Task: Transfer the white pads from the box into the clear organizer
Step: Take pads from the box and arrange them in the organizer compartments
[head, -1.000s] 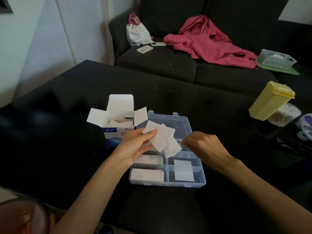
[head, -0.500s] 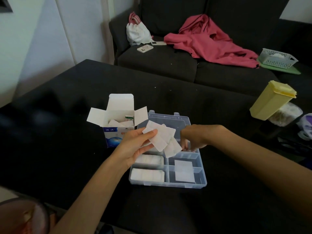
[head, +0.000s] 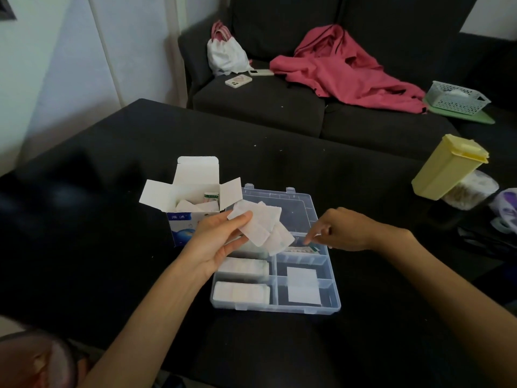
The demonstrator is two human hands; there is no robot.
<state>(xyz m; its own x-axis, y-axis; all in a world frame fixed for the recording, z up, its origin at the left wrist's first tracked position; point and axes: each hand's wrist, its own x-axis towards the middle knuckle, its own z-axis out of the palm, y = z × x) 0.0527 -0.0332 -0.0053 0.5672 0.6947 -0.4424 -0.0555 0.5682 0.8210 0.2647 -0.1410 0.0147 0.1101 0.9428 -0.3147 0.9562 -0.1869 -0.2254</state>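
Observation:
A small white and blue box (head: 181, 222) stands open on the black table, with white pads (head: 193, 204) inside it. The clear organizer (head: 334, 299) lies open just right of it; stacked pads (head: 242, 292) fill its left compartments and a flat white pad (head: 303, 287) lies at the lower right. My left hand (head: 215, 242) pinches a fan of several white pads (head: 258, 225) above the organizer's left side. My right hand (head: 341, 229) hovers over the upper right compartment, fingers loosely pointing at a narrow strip (head: 300, 250) that lies there, and it holds nothing.
A yellow lidded container (head: 447, 169) leans on a clear tub (head: 472, 191) at the table's right. Behind the table, a dark sofa carries a pink garment (head: 344, 68), a white bag (head: 226, 56), a phone (head: 237, 80) and a mesh basket (head: 458, 98).
My right hand reached left into the organizer's upper right compartment, then drew back a little to the right; a narrow strip now shows there. My left hand kept its fan of pads almost still.

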